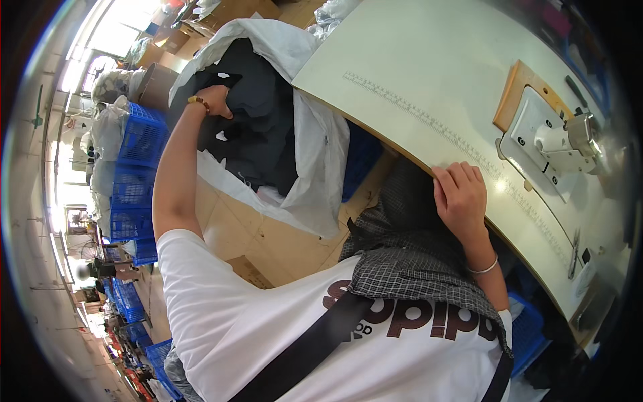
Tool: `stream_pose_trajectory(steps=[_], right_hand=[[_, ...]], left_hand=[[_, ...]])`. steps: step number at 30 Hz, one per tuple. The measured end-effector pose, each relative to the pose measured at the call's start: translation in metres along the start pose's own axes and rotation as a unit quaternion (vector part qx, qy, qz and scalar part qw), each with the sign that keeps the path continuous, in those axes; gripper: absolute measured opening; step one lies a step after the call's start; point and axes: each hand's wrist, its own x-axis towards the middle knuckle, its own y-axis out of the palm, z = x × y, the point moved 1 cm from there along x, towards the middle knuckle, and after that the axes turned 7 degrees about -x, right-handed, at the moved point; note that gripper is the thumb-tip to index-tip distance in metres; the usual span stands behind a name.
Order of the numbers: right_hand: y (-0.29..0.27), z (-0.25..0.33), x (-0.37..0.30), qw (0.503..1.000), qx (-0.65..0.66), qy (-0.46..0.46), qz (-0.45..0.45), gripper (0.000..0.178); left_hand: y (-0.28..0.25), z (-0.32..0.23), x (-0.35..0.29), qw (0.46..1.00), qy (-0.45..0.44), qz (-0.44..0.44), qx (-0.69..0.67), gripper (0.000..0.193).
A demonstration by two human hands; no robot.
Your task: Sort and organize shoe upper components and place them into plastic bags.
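Observation:
My left hand (216,102) reaches out over a large white sack (268,39), with its thumb and fingers closed on dark fabric pieces (258,134) heaped inside. The fingertips are partly hidden against the dark cloth. Small white patches show among these pieces. On the near edge of the pale worktable (382,47) rests my right hand (462,197), its fingers loosely bent and nothing visible in them. A dark checked cloth (415,268) covers my lap below that hand.
A sewing machine (566,144) stands at the table's right, beside a wooden frame piece (506,100). A ruler strip (429,120) runs along the tabletop. Tweezers (574,254) lie near the right edge. Blue crates (140,137) are stacked at the left, and a cardboard box (249,270) sits on the floor.

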Motion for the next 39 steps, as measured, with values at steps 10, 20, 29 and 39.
stream_pose_trajectory(steps=[10,20,29,39], right_hand=[[0.003,0.002,0.001,1.000,0.008,-0.008,-0.015,0.018],[-0.006,-0.003,0.001,0.999,0.043,-0.007,-0.003,0.022],[-0.043,0.048,0.048,0.905,0.412,-0.076,0.074,0.082],[-0.130,0.015,0.044,0.868,0.489,0.093,0.001,0.088]], left_hand=[[0.002,0.025,-0.018,0.984,0.073,0.025,-0.157,0.061],[0.023,0.004,-0.116,0.672,0.180,0.011,-0.718,0.076],[0.038,-0.213,-0.184,0.277,0.316,0.072,-0.904,0.060],[-0.002,-0.382,-0.175,0.332,0.447,-0.034,-0.830,0.052]])
